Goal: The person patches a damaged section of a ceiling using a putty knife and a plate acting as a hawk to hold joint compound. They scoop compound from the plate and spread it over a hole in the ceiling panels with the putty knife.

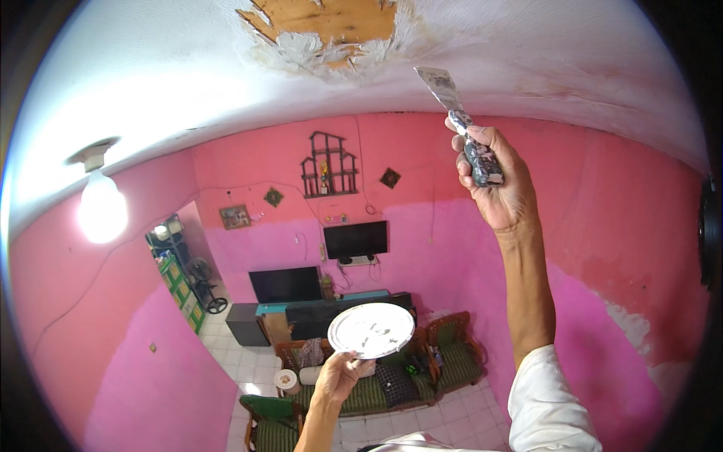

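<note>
Raised high at the right, my right hand (503, 188) is closed around the smeared dark handle of a putty knife (440, 87). Its blade points up and left, just under the white ceiling, apart from the patch of bare brown board (331, 26) with ragged white filler round it. Lower down, my left hand (340, 378) grips the near rim of a round white lid (370, 331), held about level. White paste and a few grey smears lie on the lid. My left fingers are partly hidden beneath it.
A lit bulb (103, 207) hangs from the ceiling at the left. Far below stand a green-striped sofa (361, 399), armchairs (456, 358) and a white bucket (286, 380). Two dark televisions (355, 239) and a wooden wall shelf (329, 167) are along the pink far wall.
</note>
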`<action>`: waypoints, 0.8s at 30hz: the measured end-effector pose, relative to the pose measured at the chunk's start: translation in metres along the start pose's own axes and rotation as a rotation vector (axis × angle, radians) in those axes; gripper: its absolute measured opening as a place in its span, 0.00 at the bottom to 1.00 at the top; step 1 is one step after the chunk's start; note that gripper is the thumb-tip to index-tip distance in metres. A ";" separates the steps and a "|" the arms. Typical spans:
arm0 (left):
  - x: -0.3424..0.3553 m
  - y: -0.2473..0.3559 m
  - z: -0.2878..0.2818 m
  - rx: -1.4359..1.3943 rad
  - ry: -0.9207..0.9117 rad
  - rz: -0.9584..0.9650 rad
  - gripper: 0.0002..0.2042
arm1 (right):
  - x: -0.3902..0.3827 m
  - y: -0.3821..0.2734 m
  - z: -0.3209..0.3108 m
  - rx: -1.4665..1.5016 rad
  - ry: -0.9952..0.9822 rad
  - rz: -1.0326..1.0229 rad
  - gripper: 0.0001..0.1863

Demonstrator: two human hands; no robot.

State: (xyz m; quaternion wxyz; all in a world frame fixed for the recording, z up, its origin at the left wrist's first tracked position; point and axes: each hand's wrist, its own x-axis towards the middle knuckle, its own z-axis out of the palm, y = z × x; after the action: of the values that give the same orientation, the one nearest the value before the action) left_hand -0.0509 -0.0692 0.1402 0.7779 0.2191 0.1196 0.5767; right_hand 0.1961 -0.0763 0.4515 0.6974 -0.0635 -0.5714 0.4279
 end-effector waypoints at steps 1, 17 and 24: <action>-0.001 0.000 -0.002 -0.012 0.023 -0.010 0.22 | 0.000 0.000 0.002 0.023 -0.008 0.010 0.16; -0.011 0.001 0.006 0.057 0.030 0.006 0.21 | 0.023 -0.100 0.059 0.485 -0.229 0.379 0.32; -0.005 -0.002 0.009 -0.031 0.047 -0.011 0.23 | 0.001 -0.124 0.049 0.694 -0.389 0.471 0.34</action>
State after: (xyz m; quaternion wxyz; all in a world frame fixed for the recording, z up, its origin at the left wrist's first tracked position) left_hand -0.0465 -0.0764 0.1468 0.7814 0.1926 0.1302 0.5791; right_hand 0.2190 -0.1727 0.5409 0.4410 0.1271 -0.4846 0.7446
